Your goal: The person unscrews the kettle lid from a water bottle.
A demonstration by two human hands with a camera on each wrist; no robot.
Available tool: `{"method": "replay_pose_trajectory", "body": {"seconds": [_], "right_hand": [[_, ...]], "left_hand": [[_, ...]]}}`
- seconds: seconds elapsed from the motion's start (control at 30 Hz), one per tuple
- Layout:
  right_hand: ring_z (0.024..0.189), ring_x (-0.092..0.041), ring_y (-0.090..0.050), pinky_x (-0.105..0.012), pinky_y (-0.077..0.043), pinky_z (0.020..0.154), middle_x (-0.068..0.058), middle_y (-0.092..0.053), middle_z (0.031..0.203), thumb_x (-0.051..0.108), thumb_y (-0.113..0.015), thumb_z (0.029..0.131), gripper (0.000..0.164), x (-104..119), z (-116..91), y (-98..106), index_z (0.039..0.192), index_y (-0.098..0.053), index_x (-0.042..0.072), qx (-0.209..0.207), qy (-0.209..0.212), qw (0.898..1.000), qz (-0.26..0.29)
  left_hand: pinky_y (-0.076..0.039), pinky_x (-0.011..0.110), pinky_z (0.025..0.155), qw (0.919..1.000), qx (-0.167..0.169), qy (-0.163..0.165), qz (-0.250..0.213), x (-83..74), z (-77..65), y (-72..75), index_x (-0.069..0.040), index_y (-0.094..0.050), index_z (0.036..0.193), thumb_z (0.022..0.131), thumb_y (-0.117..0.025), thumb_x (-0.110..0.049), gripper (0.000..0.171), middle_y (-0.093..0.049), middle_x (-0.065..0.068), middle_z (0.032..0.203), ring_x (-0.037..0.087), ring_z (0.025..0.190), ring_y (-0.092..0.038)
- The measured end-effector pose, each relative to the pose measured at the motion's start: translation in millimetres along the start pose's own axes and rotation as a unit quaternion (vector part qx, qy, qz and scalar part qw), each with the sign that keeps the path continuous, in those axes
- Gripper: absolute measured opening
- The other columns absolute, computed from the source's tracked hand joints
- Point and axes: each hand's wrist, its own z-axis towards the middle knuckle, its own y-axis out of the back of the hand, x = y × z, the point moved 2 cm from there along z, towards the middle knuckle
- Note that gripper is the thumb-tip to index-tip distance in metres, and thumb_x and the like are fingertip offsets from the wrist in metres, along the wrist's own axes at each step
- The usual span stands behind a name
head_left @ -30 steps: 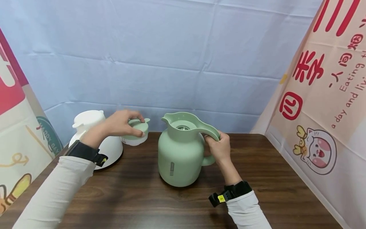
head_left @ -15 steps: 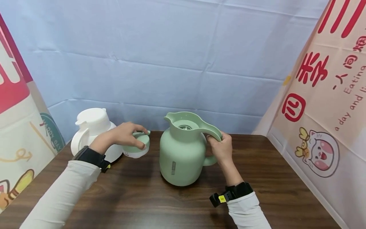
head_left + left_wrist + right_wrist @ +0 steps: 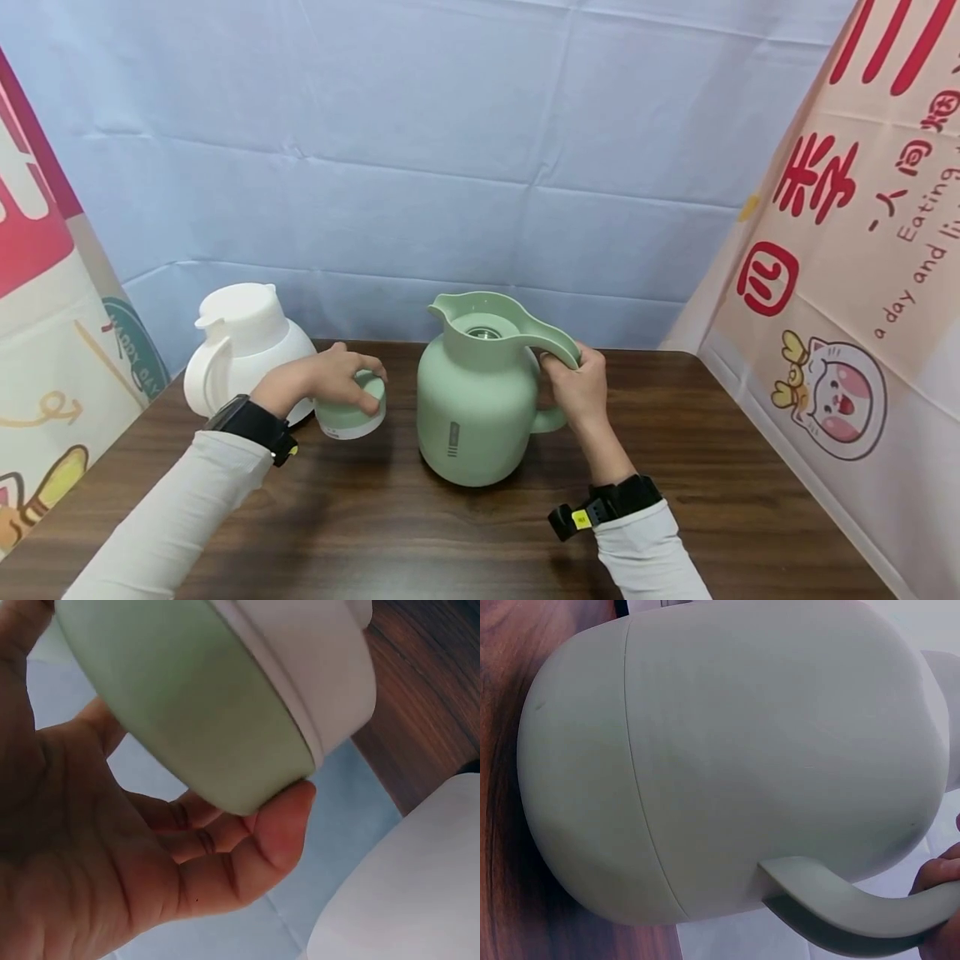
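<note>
A green thermos jug (image 3: 474,408) stands upright on the table, its top uncovered with the inner neck showing. My right hand (image 3: 579,385) grips the upper part of its handle (image 3: 855,911). Left of the jug, my left hand (image 3: 333,379) holds a round green lid (image 3: 347,419) with a white lower part, fingers and thumb around its rim. In the left wrist view the lid (image 3: 187,697) sits between thumb and fingers, its white threaded-looking side (image 3: 322,667) facing away from the palm. Whether the lid touches the table cannot be told.
A white jug (image 3: 251,350) stands behind my left hand at the table's left, its own lid on. The wooden table (image 3: 420,542) meets a pale blue cloth (image 3: 450,167) at the back. Printed cloths (image 3: 847,333) hang at both sides.
My left hand has brought the green lid down and toward me, away from the back edge beside the white jug. The right hand and the green jug stay in place.
</note>
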Motion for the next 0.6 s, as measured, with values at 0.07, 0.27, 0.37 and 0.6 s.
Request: {"method": "replay_pose_trajectory", "body": {"seconds": [0.07, 0.27, 0.37, 0.6], "right_hand": [[0.041, -0.010, -0.024, -0.026, -0.025, 0.044, 0.009, -0.027, 0.044, -0.005, -0.056, 0.078, 0.037, -7, 3, 0, 0.054, -0.033, 0.012, 0.002, -0.002, 1.000, 0.004], [0.041, -0.012, -0.024, -0.027, -0.025, 0.044, 0.005, -0.028, 0.045, -0.003, -0.059, 0.079, 0.038, -25, 10, 1, 0.054, -0.035, 0.011, -0.003, 0.010, 1.000, 0.007], [0.041, -0.013, -0.024, -0.028, -0.025, 0.044, 0.004, -0.027, 0.045, -0.002, -0.059, 0.078, 0.037, -26, 10, 0, 0.053, -0.035, 0.011, -0.007, 0.024, 1.000, 0.001], [0.037, -0.010, -0.027, -0.027, -0.026, 0.040, 0.003, -0.029, 0.045, -0.002, -0.056, 0.079, 0.035, -26, 9, 0, 0.054, -0.035, 0.011, 0.000, 0.020, 1.000, 0.021]], "left_hand": [[-0.045, 0.039, 0.061, 1.0000, 0.006, 0.003, -0.001, 0.5, 0.7, -0.3, -0.025, -0.062, 0.112, 0.071, -0.070, -0.037, 0.044, -0.045, 0.015, 0.107, 0.031, 0.094, -0.043], [-0.046, 0.039, 0.057, 0.9996, 0.028, -0.001, 0.000, -0.6, 1.7, 1.6, -0.025, -0.061, 0.111, 0.069, -0.070, -0.038, 0.045, -0.053, 0.009, 0.108, 0.027, 0.089, -0.051], [-0.046, 0.038, 0.061, 0.9995, 0.032, -0.004, 0.005, -1.1, 1.5, 2.5, -0.024, -0.060, 0.113, 0.068, -0.070, -0.037, 0.048, -0.053, 0.008, 0.109, 0.026, 0.089, -0.051], [-0.044, 0.036, 0.065, 0.9991, 0.037, 0.000, 0.022, -3.9, -0.2, 3.5, -0.024, -0.060, 0.113, 0.065, -0.068, -0.034, 0.050, -0.054, 0.008, 0.107, 0.025, 0.087, -0.051]]}}
